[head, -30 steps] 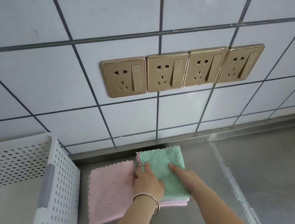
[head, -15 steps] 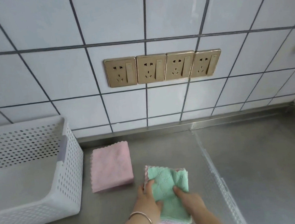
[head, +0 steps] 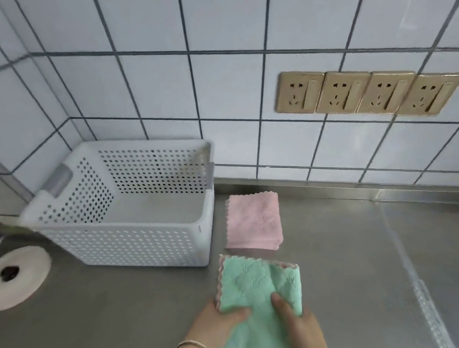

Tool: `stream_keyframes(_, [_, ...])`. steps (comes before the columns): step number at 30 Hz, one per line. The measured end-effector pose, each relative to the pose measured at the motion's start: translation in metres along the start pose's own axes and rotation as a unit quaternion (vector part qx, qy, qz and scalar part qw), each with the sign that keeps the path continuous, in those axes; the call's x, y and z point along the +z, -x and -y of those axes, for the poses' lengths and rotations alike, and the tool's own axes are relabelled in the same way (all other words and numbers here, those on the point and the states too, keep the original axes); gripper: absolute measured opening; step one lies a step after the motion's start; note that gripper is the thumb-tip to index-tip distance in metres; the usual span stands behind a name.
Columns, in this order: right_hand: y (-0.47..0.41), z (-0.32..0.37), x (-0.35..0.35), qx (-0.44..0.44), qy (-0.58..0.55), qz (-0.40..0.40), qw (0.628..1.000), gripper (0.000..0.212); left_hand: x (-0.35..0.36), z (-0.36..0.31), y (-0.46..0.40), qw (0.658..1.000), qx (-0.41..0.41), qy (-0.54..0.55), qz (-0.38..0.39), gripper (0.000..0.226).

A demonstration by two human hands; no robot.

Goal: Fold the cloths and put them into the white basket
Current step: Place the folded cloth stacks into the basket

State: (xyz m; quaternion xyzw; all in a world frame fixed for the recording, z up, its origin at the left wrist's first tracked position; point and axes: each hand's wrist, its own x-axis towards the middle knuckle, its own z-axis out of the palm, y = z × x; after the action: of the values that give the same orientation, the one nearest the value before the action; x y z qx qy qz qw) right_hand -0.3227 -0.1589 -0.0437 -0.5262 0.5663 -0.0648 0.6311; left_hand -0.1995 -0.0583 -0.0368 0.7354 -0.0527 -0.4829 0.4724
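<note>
Green cloth (head: 258, 293) in both hands' grip

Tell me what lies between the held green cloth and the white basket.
Only bare steel counter, in the head view. The green cloth is gripped by both hands; the white basket stands beyond it.

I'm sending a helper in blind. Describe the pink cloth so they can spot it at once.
Start at the white basket on the steel counter by the tiled wall. Just right of it, apart from its side, lies the pink cloth, folded square. Unlike the green cloth nearer the person, no hand holds it.
</note>
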Motion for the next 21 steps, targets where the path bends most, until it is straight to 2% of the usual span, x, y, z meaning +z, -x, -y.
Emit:
stream_keyframes(1, [0.012,0.012,0.003,-0.035,-0.029,-0.003,0.999,0.043,-0.011,-0.013,0.012,0.999,0.043,-0.018,-0.007,0.079])
stream_keyframes(3, [0.035,0.045,0.014,-0.103,-0.080,0.009,0.991,0.032,-0.036,-0.044,0.040,0.990,0.132,-0.045,-0.035,0.056])
stream_keyframes(6, [0.078,0.114,0.038,-0.224,-0.129,0.071,0.963,0.054,-0.077,-0.105,0.086,0.959,0.265,-0.060,-0.079,0.031])
stream_keyframes(8, [0.092,0.157,0.064,-0.291,-0.133,0.084,0.944,0.068,-0.113,-0.137,0.097,0.946,0.306,-0.036,-0.104,0.011])
stream_keyframes(9, [0.094,0.178,0.080,-0.316,-0.121,0.085,0.937,0.068,-0.133,-0.154,0.098,0.941,0.319,-0.024,-0.107,0.007])
stream_keyframes(10, [0.089,0.198,0.096,-0.328,-0.114,0.094,0.933,0.064,-0.153,-0.167,0.090,0.936,0.334,-0.014,-0.107,0.017])
stream_keyframes(12, [0.068,0.231,0.138,-0.296,-0.106,0.144,0.938,0.053,-0.195,-0.183,0.064,0.932,0.340,-0.015,-0.120,0.045])
stream_keyframes(13, [0.052,0.244,0.161,-0.254,-0.112,0.168,0.946,0.051,-0.215,-0.189,0.046,0.939,0.319,-0.031,-0.129,0.052])
stream_keyframes(15, [0.015,0.262,0.207,-0.153,-0.127,0.201,0.959,0.040,-0.257,-0.197,-0.004,0.945,0.277,-0.093,-0.148,0.056])
stream_keyframes(17, [-0.019,0.269,0.243,-0.076,-0.107,0.217,0.967,0.039,-0.293,-0.204,-0.054,0.953,0.225,-0.141,-0.148,0.053])
stream_keyframes(21, [-0.070,0.262,0.286,0.033,-0.023,0.194,0.980,0.025,-0.320,-0.201,-0.118,0.956,0.093,-0.248,-0.126,0.049])
